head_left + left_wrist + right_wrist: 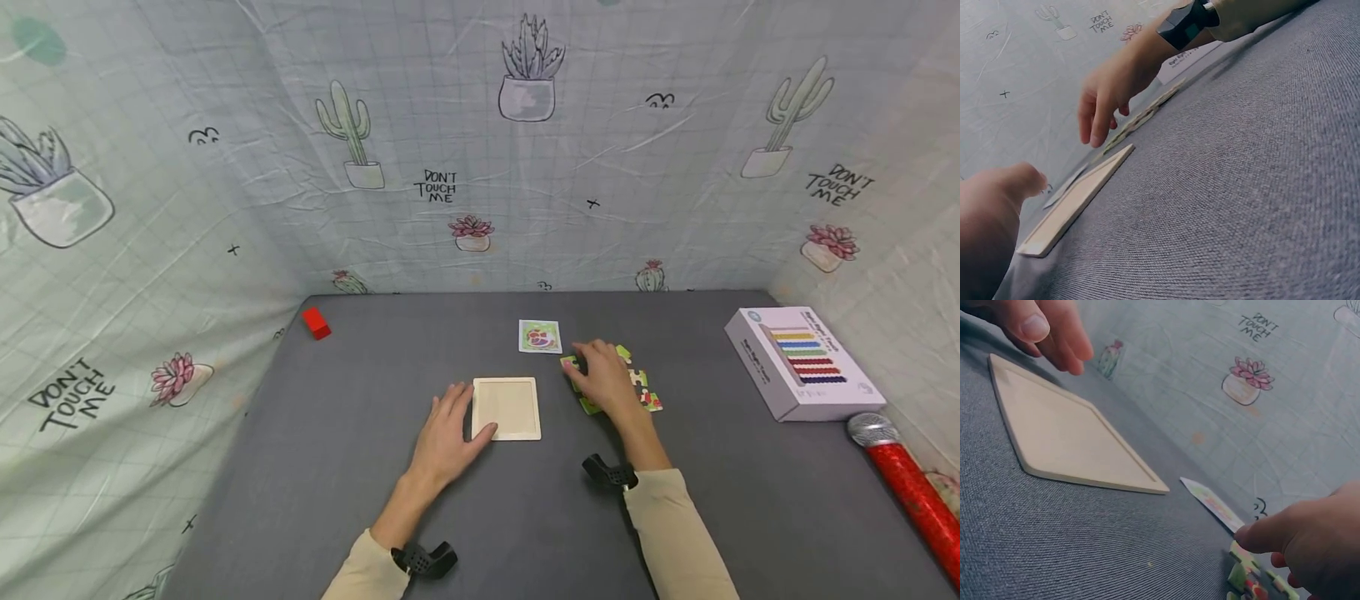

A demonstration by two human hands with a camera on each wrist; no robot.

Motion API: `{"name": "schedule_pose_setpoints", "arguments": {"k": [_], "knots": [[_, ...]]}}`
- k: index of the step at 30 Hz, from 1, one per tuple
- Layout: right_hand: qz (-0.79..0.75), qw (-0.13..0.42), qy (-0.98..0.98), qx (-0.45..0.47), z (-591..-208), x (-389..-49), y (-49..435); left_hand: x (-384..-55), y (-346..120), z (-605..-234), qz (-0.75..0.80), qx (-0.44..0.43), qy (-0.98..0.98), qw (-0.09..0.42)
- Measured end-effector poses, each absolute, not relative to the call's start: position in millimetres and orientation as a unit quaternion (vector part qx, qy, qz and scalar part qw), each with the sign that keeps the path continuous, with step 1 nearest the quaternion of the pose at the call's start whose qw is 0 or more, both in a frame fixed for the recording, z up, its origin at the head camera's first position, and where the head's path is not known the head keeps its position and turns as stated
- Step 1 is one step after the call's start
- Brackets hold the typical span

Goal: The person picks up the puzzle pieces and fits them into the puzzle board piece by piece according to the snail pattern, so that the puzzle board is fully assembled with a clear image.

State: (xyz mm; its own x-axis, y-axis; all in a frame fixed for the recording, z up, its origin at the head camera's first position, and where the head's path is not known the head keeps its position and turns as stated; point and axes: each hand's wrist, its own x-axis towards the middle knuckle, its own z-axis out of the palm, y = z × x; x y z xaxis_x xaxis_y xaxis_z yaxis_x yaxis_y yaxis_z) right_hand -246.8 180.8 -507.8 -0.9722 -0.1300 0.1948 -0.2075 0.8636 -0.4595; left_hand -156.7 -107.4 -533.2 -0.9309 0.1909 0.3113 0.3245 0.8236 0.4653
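A square wooden puzzle tray (506,408) with a raised rim lies on the grey table, its inside bare. My left hand (445,442) is at the tray's left side, fingers extended, thumb near the lower edge. Green, red and white jigsaw pieces (651,402) lie in a loose group right of the tray. Over them hangs my right hand (606,379), fingers loosely bent and pointing down; it hides part of the group. In the left wrist view nothing shows between the right hand's fingers (1102,115). Behind the tray lies a square picture card (540,336).
A red block (316,323) sits at the far left corner of the table. On the right are a white box (806,362) with coloured rows printed on it and a red microphone (911,492). A patterned cloth (480,150) hangs behind the table.
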Motion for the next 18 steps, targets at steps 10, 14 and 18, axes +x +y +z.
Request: {"name": "schedule_pose_setpoints", "arguments": {"k": [10, 14, 18], "knots": [[0.231, 0.08, -0.966, 0.08, -514.8, -248.6, 175.9, -156.4, -109.7, -538.0, -0.239, -0.147, -0.954, 0.11], [0.232, 0.086, -0.965, 0.082, -516.2, -248.1, 174.2, -156.0, -109.6, -539.1, -0.232, -0.157, -0.954, 0.109], [0.236, 0.088, -0.964, 0.084, -517.9, -248.3, 173.6, -155.4, -108.9, -540.8, -0.224, -0.164, -0.955, 0.108]]}}
